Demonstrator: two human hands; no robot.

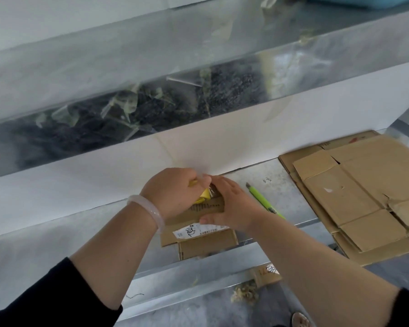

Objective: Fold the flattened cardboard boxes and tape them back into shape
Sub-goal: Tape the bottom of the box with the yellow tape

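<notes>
Where the black sleeves [45,300] enter at the near edge, a lower metal ledge [187,279] carries a cardboard scrap [267,273] with handwriting on it and a tuft of pale shreds [244,295] just beside it. Above that, on the desk [57,232], the small cardboard box [198,241] sits near the front rim, one flap hanging over the edge, and a white label [194,232] is stuck to its front face. Both hands cover its top. The left hand [172,192], with a pale bracelet [149,208] on its wrist, is curled round a yellow roll [204,197] that is mostly hidden, with a bit of clear tape showing at the fingertips. The right hand [232,206] lies flat on the box, fingers straight and thumb pressed against the front. Just right of it a green utility knife [262,199] lies on the desk, apart from the box. Further right a stack of flattened boxes [354,197] lies overlapping. Behind the desk stands a white panel [104,171]. Beyond it is a metal trough [57,74] holding a dark grainy heap [128,119] strewn with clear tape strips.
</notes>
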